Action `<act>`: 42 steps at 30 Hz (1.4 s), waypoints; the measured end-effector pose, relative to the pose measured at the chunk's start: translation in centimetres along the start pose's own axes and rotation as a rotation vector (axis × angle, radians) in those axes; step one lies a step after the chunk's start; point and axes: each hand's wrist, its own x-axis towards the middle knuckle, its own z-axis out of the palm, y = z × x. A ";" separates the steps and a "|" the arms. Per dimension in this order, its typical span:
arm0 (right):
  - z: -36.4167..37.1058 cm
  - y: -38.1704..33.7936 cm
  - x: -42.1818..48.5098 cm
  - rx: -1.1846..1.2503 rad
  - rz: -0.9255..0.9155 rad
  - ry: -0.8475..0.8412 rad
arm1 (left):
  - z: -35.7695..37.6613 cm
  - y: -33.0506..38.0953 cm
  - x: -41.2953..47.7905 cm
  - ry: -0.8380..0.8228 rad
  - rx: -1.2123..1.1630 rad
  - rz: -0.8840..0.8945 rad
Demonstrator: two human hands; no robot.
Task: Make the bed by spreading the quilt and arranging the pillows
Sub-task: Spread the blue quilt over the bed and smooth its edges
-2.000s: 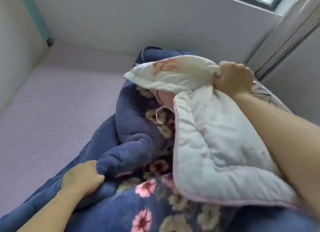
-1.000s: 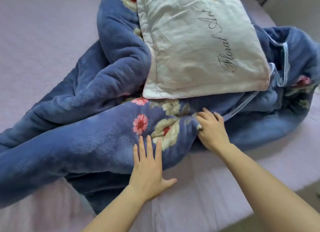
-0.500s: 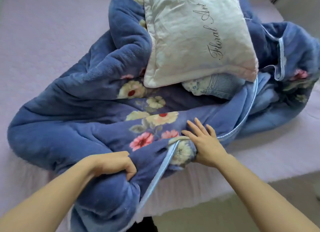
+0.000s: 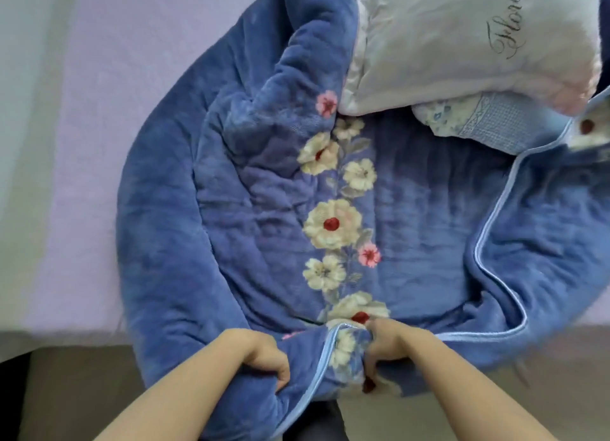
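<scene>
Both hands, left (image 4: 260, 358) and right (image 4: 392, 348), clenched on the quilt (image 4: 257, 216) edge at 6 o'clock, likely for spreading, pillow (image 4: 462, 38) atop it at 1 o'clock.

- There is one view only, from the camera on my head, so nothing is shared with a second view
- It faces forward and steeply down over the near edge of the bed (image 4: 82, 143)
- It sits close: the quilt (image 4: 251, 216) fills most of the frame
- My forearms enter from the bottom edge, and the pillow (image 4: 462, 34) is cut off by the top right corner
</scene>
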 end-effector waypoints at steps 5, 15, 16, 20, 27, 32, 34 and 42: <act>-5.9 -6.1 2.3 0.547 -0.228 0.382 | -6.5 -3.8 1.0 0.076 -0.344 0.294; -18.6 -27.4 6.1 0.492 -0.418 0.858 | -22.8 -22.3 -3.0 1.394 -1.101 -0.004; -19.4 -29.4 6.6 0.454 -0.425 0.877 | -23.7 -23.4 -2.7 1.303 -1.168 0.051; -22.6 -36.5 9.0 0.337 -0.423 0.977 | -25.9 -24.6 -1.3 1.044 -1.129 0.433; -29.6 -44.1 11.9 0.515 -0.060 0.863 | -27.2 -24.2 -2.1 0.902 -0.782 0.685; -30.0 -45.9 12.0 0.832 0.052 0.883 | -27.2 -26.5 -6.6 0.977 -0.617 0.555; -30.0 -48.1 10.6 1.109 0.005 0.912 | -26.5 -27.9 -9.1 1.085 -0.676 0.536; -24.7 -64.7 6.5 1.310 -0.551 0.590 | -21.2 -39.5 -14.8 1.698 -1.058 0.252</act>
